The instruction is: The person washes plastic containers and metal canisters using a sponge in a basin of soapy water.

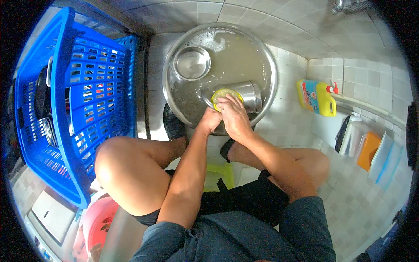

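A large round metal basin point(167, 82) of cloudy, partly foamy water stands on the floor before me. In it lies a cylindrical stainless steel vessel with a curved handle point(250, 95), tilted on its side. My right hand point(232, 114) presses its fingers on a yellow-rimmed scrubbing sponge point(228, 95) near the vessel's handle end. My left hand point(212, 119) is closed at the sponge's near edge, beside the handle; what its fingers grip is partly hidden. A small round metal bowl point(193, 64) sits at the basin's upper left.
A tall blue plastic basket point(70, 108) holding kitchenware stands at the left. A yellow detergent bottle with a red pump point(316, 98) is at the right, near boards point(369, 150) by the tiled wall. A pink tub point(98, 219) is at lower left.
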A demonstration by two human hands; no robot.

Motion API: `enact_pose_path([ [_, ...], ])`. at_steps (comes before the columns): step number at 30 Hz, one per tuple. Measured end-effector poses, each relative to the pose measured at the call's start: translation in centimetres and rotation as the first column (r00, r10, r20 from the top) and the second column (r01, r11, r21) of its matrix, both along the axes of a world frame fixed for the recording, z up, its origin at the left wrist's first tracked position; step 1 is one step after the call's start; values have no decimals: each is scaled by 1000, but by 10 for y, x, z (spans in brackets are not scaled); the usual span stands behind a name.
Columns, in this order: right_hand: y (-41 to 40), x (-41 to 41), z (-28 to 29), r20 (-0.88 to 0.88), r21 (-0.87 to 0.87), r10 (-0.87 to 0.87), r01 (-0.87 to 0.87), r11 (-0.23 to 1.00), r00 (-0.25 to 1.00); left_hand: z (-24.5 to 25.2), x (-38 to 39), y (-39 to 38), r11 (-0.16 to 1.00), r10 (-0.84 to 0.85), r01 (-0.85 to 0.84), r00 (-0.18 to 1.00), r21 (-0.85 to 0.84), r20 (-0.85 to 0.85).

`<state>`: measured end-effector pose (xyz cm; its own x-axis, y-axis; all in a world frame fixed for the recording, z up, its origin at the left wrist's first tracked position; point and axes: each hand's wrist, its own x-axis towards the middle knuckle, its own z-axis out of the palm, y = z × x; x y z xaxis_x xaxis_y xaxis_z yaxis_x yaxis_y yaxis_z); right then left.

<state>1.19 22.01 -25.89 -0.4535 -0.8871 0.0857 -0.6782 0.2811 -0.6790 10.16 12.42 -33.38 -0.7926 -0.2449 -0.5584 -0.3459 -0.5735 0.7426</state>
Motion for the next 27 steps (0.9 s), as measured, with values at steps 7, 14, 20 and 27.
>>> enact_pose_path([
  [7,-56,-57,-13,-54,422,-17,39,906,998,20,0,-4,1000,-13,12,1000,2,24],
  [14,-38,-147,-60,-139,650,-140,197,734,980,27,-8,8,998,63,-64,998,24,28],
  [20,3,-163,-24,-85,180,-729,730,659,679,18,0,1,998,8,-3,995,-60,95],
  [27,55,-123,6,68,65,-785,782,620,616,31,-12,4,906,284,-286,957,312,54],
])
